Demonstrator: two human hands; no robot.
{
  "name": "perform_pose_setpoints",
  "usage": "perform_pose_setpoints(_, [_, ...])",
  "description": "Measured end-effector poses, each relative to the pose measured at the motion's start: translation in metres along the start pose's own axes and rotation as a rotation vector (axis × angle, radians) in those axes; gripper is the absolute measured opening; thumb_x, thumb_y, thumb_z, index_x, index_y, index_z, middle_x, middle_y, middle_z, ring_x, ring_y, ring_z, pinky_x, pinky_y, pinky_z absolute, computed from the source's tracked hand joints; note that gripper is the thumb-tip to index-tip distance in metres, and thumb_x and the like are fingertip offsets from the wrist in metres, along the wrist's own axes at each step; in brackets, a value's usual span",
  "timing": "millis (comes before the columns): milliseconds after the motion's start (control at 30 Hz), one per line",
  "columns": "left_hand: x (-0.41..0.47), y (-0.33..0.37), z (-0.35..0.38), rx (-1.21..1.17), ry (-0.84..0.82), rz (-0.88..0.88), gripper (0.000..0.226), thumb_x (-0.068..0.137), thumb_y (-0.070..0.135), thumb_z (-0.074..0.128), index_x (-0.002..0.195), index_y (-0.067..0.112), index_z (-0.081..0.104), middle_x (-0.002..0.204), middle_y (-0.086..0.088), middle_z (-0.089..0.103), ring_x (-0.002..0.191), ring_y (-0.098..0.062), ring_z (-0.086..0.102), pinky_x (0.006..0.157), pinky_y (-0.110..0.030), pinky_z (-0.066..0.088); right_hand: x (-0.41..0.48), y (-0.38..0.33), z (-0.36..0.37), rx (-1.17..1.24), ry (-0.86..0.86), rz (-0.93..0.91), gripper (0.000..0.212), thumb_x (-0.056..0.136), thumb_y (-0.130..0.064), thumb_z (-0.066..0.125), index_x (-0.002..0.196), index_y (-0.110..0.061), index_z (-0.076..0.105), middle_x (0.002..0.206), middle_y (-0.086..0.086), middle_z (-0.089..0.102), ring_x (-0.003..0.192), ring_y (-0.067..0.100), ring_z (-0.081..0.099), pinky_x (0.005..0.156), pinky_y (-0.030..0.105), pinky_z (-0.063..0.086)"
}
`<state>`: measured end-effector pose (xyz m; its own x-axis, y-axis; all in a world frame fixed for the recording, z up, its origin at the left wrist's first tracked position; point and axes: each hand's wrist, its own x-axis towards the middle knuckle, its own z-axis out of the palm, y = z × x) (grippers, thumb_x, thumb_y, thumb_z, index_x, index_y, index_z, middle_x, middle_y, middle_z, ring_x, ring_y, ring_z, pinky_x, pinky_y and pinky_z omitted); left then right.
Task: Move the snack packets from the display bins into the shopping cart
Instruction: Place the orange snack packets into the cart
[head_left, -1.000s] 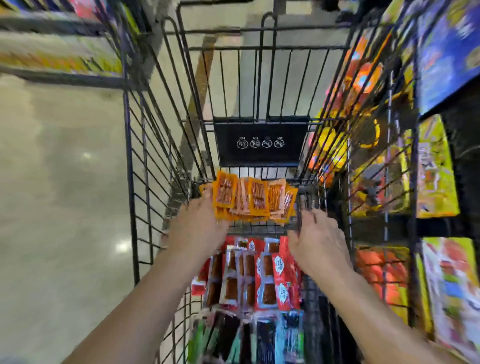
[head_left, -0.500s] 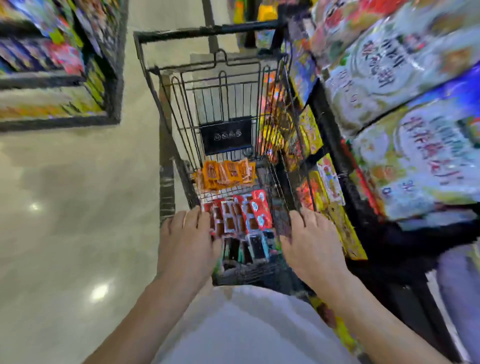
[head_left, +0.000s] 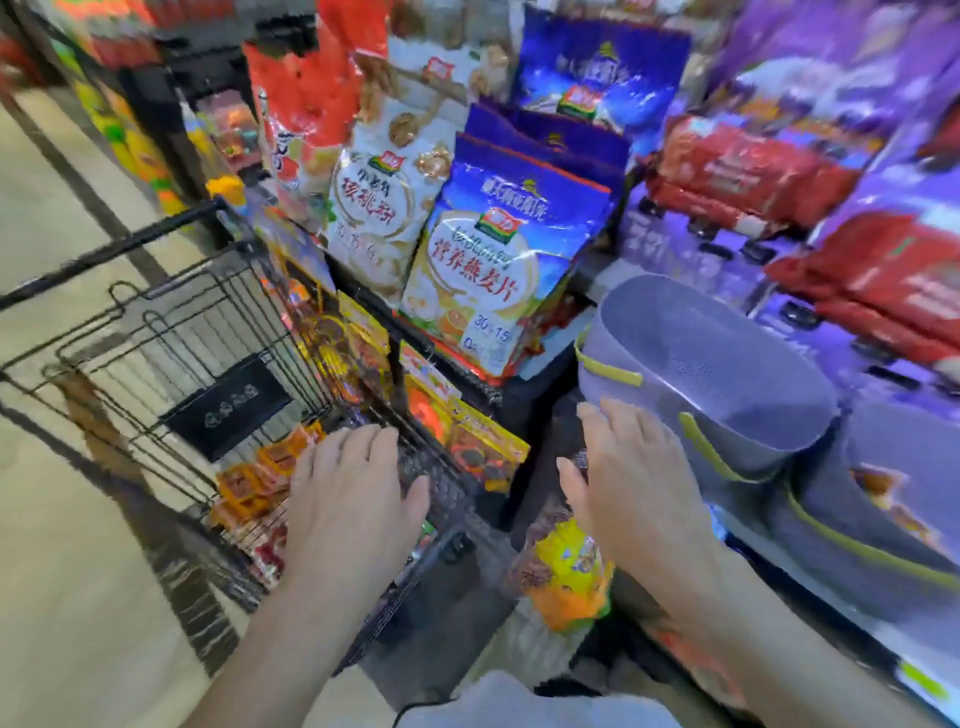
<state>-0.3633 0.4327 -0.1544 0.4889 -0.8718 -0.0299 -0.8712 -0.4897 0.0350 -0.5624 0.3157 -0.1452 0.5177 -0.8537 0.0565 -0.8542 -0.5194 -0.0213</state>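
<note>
Head view: right hand (head_left: 631, 486), fingers straight and empty, is the nearer to the grey display bin (head_left: 727, 374) at its one o'clock. Left hand (head_left: 353, 499), flat and empty, hangs over the shopping cart (head_left: 228, 405), snack packets (head_left: 260, 475) at its nine o'clock.

The pale, shiny floor (head_left: 62, 519) carries a black wire shopping cart (head_left: 109, 255), which stands just beside a black shelf (head_left: 457, 369). On the bottom of the cart lie orange packets (head_left: 254, 478) and, nearer to the person, red packets (head_left: 272, 551). On the shelf stand big bags close together: a white bag (head_left: 384, 197) and to its right a blue bag (head_left: 493, 260), both leaning back. Below them, yellow and orange packets (head_left: 483, 447) stand in a lower row. To the right, a grey bin (head_left: 727, 374) with yellow-green trim is tilted. Further behind it lie red packs (head_left: 748, 171), blurred.
</note>
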Motion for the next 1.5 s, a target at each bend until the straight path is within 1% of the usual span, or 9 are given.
perform_pose_setpoints(233, [0.022, 0.161, -0.019, -0.041, 0.034, 0.288, 0.057, 0.094, 0.046, 0.070, 0.139, 0.012, 0.064, 0.142, -0.008, 0.064, 0.135, -0.034, 0.056, 0.113, -0.049, 0.039, -0.054, 0.170, -0.019, -0.008, 0.052, 0.335, 0.048, 0.090, -0.034, 0.063, 0.130, -0.007, 0.062, 0.129, 0.015, 0.063, 0.115, 0.040, 0.059, 0.099, 0.049, 0.048])
perform_pose_setpoints(367, [0.025, 0.255, -0.012, 0.008, 0.044, 0.473, 0.062, 0.102, 0.059, 0.046, 0.153, 0.023, 0.045, 0.157, 0.001, 0.048, 0.146, -0.024, 0.042, 0.120, -0.038, 0.031, -0.091, 0.255, -0.016, 0.006, 0.067, 0.486, 0.043, 0.091, -0.036, 0.065, 0.123, -0.008, 0.066, 0.126, 0.015, 0.065, 0.112, 0.040, 0.062, 0.095, 0.049, 0.051])
perform_pose_setpoints(500, [0.029, 0.327, 0.000, -0.007, 0.014, 0.580, 0.062, 0.102, 0.057, 0.046, 0.154, 0.022, 0.042, 0.157, 0.001, 0.047, 0.147, -0.024, 0.041, 0.121, -0.038, 0.030, -0.119, 0.317, -0.006, 0.057, 0.024, 0.606, 0.053, 0.087, -0.032, 0.077, 0.129, -0.001, 0.066, 0.130, 0.021, 0.065, 0.115, 0.045, 0.062, 0.094, 0.052, 0.053])
perform_pose_setpoints(633, [0.038, 0.378, 0.008, -0.093, -0.017, 0.609, 0.059, 0.100, 0.053, 0.058, 0.143, 0.012, 0.058, 0.140, -0.011, 0.063, 0.133, -0.035, 0.054, 0.113, -0.046, 0.039, -0.134, 0.368, 0.009, 0.082, -0.103, 0.653, 0.056, 0.100, -0.049, 0.056, 0.143, -0.013, 0.053, 0.142, 0.009, 0.056, 0.127, 0.036, 0.053, 0.102, 0.046, 0.048])
perform_pose_setpoints(733, [0.054, 0.412, 0.020, -0.083, -0.011, 0.650, 0.061, 0.104, 0.056, 0.049, 0.146, 0.012, 0.053, 0.139, -0.010, 0.061, 0.131, -0.035, 0.053, 0.111, -0.045, 0.038, -0.131, 0.405, 0.024, 0.200, -0.218, 0.657, 0.051, 0.101, -0.053, 0.051, 0.140, -0.021, 0.051, 0.140, 0.004, 0.056, 0.125, 0.030, 0.053, 0.096, 0.039, 0.043])
perform_pose_setpoints(1000, [0.094, 0.466, 0.069, -0.197, -0.077, 0.794, 0.067, 0.109, 0.050, 0.040, 0.163, 0.011, 0.030, 0.162, -0.008, 0.044, 0.150, -0.026, 0.036, 0.122, -0.039, 0.030, -0.093, 0.460, 0.065, 0.484, -0.365, 0.584, 0.017, 0.096, -0.031, 0.068, 0.112, -0.033, 0.062, 0.110, -0.008, 0.065, 0.103, 0.015, 0.061, 0.088, 0.032, 0.045])
perform_pose_setpoints(1167, [0.100, 0.467, 0.078, -0.259, -0.134, 0.801, 0.065, 0.107, 0.046, 0.043, 0.162, 0.012, 0.032, 0.154, -0.007, 0.052, 0.142, -0.025, 0.042, 0.116, -0.043, 0.041, -0.073, 0.475, 0.089, 0.606, -0.583, 0.635, 0.038, 0.094, -0.033, 0.073, 0.129, -0.027, 0.058, 0.132, -0.003, 0.064, 0.119, 0.021, 0.059, 0.103, 0.036, 0.045])
perform_pose_setpoints(1300, [0.100, 0.468, 0.078, -0.274, -0.156, 0.788, 0.065, 0.106, 0.047, 0.044, 0.161, 0.013, 0.033, 0.148, -0.006, 0.055, 0.138, -0.025, 0.044, 0.110, -0.044, 0.046, -0.066, 0.479, 0.106, 0.609, -0.688, 0.587, 0.046, 0.092, -0.028, 0.076, 0.134, -0.023, 0.057, 0.133, -0.003, 0.065, 0.122, 0.021, 0.059, 0.108, 0.037, 0.043])
perform_pose_setpoints(1500, [0.099, 0.468, 0.079, -0.271, -0.160, 0.786, 0.067, 0.105, 0.047, 0.046, 0.162, 0.014, 0.033, 0.146, -0.006, 0.056, 0.137, -0.024, 0.044, 0.106, -0.045, 0.048, -0.059, 0.481, 0.114, 0.583, -0.736, 0.630, 0.030, 0.094, -0.035, 0.073, 0.119, -0.020, 0.066, 0.112, 0.000, 0.071, 0.099, 0.018, 0.067, 0.088, 0.035, 0.053])
